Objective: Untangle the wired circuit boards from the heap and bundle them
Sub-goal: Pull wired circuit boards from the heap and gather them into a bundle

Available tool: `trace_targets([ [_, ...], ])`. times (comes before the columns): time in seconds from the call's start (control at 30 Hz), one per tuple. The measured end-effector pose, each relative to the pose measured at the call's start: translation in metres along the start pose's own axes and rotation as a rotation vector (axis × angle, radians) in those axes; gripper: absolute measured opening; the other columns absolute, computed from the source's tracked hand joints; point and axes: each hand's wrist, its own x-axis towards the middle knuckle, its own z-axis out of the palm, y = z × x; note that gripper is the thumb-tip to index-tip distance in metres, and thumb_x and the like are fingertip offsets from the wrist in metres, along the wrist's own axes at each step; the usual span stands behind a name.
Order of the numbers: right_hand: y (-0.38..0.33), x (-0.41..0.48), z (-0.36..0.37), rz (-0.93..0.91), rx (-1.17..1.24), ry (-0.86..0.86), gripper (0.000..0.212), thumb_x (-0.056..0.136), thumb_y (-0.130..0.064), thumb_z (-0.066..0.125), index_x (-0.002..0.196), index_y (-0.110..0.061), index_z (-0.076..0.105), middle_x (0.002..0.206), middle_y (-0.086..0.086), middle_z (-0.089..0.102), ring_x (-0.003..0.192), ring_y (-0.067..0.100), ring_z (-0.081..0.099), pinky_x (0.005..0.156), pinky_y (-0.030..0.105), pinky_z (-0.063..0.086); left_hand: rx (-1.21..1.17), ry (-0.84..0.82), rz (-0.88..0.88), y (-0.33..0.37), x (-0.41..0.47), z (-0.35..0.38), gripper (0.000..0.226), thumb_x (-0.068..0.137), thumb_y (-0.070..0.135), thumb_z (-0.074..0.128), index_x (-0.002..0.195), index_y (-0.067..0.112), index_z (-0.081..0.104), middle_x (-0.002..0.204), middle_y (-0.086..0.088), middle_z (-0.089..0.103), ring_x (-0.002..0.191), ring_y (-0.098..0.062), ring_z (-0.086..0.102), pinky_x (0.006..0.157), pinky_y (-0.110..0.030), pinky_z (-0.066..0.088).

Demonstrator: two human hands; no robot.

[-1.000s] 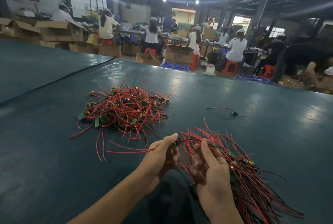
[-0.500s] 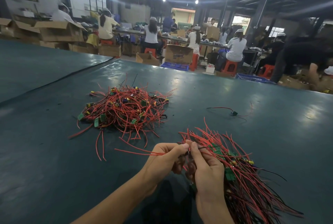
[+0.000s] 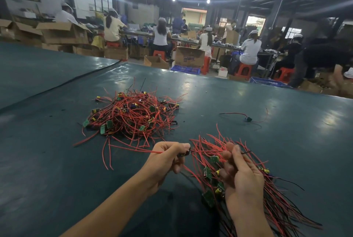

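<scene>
Sorting wired circuit boards on a dark green table [image 3: 57, 170].
Our left hand [image 3: 168, 158] pinches one red-wired board [image 3: 184, 153], drawn apart from our right hand [image 3: 242, 175], which clasps the gathered bundle [image 3: 275, 204]. The tangled heap [image 3: 131, 116] lies beyond the left hand; a stray board [image 3: 248, 119] lies beyond the right.

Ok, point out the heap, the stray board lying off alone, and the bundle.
heap [image 3: 131, 116], head view, middle of the tangled red wires.
stray board [image 3: 248, 119], head view, the small dark board between its wires.
bundle [image 3: 208, 173], head view, a green board beside the right hand.
</scene>
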Motion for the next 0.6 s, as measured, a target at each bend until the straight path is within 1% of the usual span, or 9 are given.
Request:
trace_targets([
  [0.03, -0.003, 0.001, -0.001, 0.010, 0.040, 0.017, 0.016, 0.096, -0.014, 0.056, 0.089, -0.007, 0.069, 0.060, -0.002, 0.065, 0.041, 0.002, 0.040, 0.037, 0.014, 0.033, -0.017, 0.013, -0.008, 0.001, 0.000, -0.001, 0.034, 0.073, 0.024, 0.061, 0.041, 0.016, 0.056, 0.043, -0.003, 0.045, 0.037, -0.013, 0.036, 0.044, -0.019, 0.033],
  [0.1, -0.012, 0.005, -0.009, 0.029, 0.155, 0.062, 0.016, 0.097, -0.016, 0.054, 0.088, -0.010, 0.066, 0.064, -0.004, 0.067, 0.041, 0.001, 0.041, 0.037, 0.013, 0.034, -0.100, 0.060, -0.028, 0.005, 0.001, -0.004, 0.033, 0.069, 0.019, 0.067, 0.039, 0.016, 0.054, 0.039, -0.001, 0.040, 0.036, -0.013, 0.033, 0.047, -0.023, 0.031],
  [0.2, -0.023, 0.010, -0.020, 0.007, 0.234, 0.087, 0.018, 0.099, -0.019, 0.051, 0.087, -0.014, 0.064, 0.069, -0.005, 0.067, 0.042, 0.001, 0.041, 0.037, 0.012, 0.033, -0.272, 0.142, -0.042, 0.009, 0.004, -0.012, 0.028, 0.067, 0.029, 0.063, 0.043, 0.021, 0.049, 0.038, 0.000, 0.033, 0.039, -0.014, 0.030, 0.049, -0.026, 0.030],
  [0.27, -0.023, 0.009, -0.022, -0.021, 0.160, 0.069, 0.019, 0.097, -0.021, 0.053, 0.085, -0.013, 0.066, 0.068, -0.003, 0.067, 0.043, 0.004, 0.042, 0.037, 0.014, 0.034, -0.322, 0.141, -0.041, 0.010, 0.005, -0.014, 0.027, 0.069, 0.033, 0.066, 0.050, 0.020, 0.050, 0.043, -0.001, 0.034, 0.040, -0.014, 0.032, 0.044, -0.024, 0.031],
  [0.33, -0.018, 0.003, -0.016, -0.022, 0.073, -0.003, 0.020, 0.091, -0.026, 0.059, 0.082, -0.010, 0.069, 0.064, 0.000, 0.066, 0.043, 0.006, 0.042, 0.036, 0.016, 0.033, -0.314, 0.093, -0.058, 0.009, 0.004, -0.011, 0.030, 0.068, 0.040, 0.069, 0.052, 0.021, 0.053, 0.049, -0.002, 0.037, 0.042, -0.013, 0.034, 0.043, -0.022, 0.031],
  [0.43, -0.002, -0.006, -0.003, -0.009, -0.064, -0.135, 0.025, 0.076, -0.032, 0.065, 0.075, -0.009, 0.074, 0.057, 0.002, 0.059, 0.039, 0.006, 0.038, 0.035, 0.016, 0.029, -0.260, 0.001, -0.089, 0.006, 0.001, -0.004, 0.036, 0.069, 0.050, 0.070, 0.055, 0.021, 0.052, 0.053, 0.000, 0.043, 0.045, -0.012, 0.038, 0.046, -0.022, 0.032],
  [0.5, 0.011, -0.011, 0.004, -0.029, -0.170, -0.161, 0.024, 0.071, -0.031, 0.070, 0.074, -0.008, 0.076, 0.050, 0.000, 0.052, 0.037, 0.005, 0.034, 0.035, 0.016, 0.028, -0.234, -0.050, -0.104, 0.004, -0.001, -0.001, 0.037, 0.070, 0.053, 0.070, 0.055, 0.022, 0.054, 0.054, 0.001, 0.047, 0.046, -0.011, 0.041, 0.048, -0.022, 0.034],
  [0.57, 0.022, -0.016, 0.011, -0.077, -0.230, -0.171, 0.020, 0.069, -0.028, 0.072, 0.075, -0.011, 0.079, 0.047, -0.003, 0.051, 0.038, 0.005, 0.036, 0.036, 0.016, 0.031, -0.218, -0.094, -0.124, 0.001, -0.002, 0.003, 0.035, 0.070, 0.054, 0.070, 0.056, 0.023, 0.061, 0.055, 0.002, 0.050, 0.047, -0.011, 0.044, 0.048, -0.021, 0.037],
  [0.6, 0.026, -0.018, 0.014, -0.099, -0.235, -0.179, 0.016, 0.070, -0.027, 0.072, 0.075, -0.015, 0.080, 0.050, -0.003, 0.056, 0.040, 0.004, 0.042, 0.039, 0.015, 0.036, -0.209, -0.118, -0.135, 0.000, -0.003, 0.006, 0.033, 0.069, 0.055, 0.070, 0.057, 0.024, 0.064, 0.055, 0.002, 0.051, 0.047, -0.010, 0.046, 0.048, -0.020, 0.038],
])
